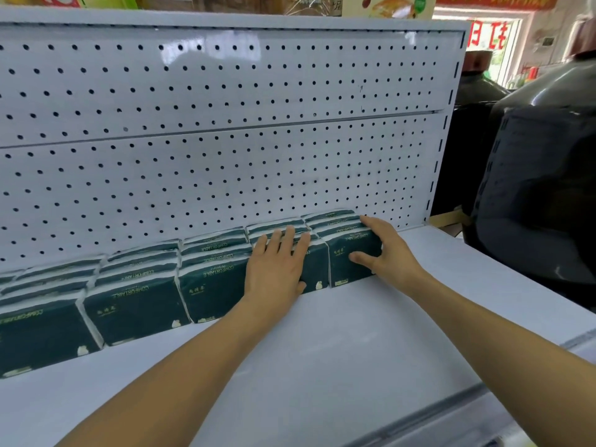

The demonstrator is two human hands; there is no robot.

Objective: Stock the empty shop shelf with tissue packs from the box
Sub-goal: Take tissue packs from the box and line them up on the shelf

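Dark green tissue packs (135,304) with white edges stand in a row against the pegboard at the back of the white shelf (322,350). My left hand (277,266) lies flat with straight fingers on the front and top of the second stack from the right. My right hand (383,250) wraps the right end of the rightmost stack (346,243), thumb on its front face and fingers along its right side. The box is out of view.
The white pegboard (225,124) rises behind the packs. To the right of the last stack the shelf is bare up to its end post (442,150). Large dark water jugs (541,175) stand beyond the shelf's right end.
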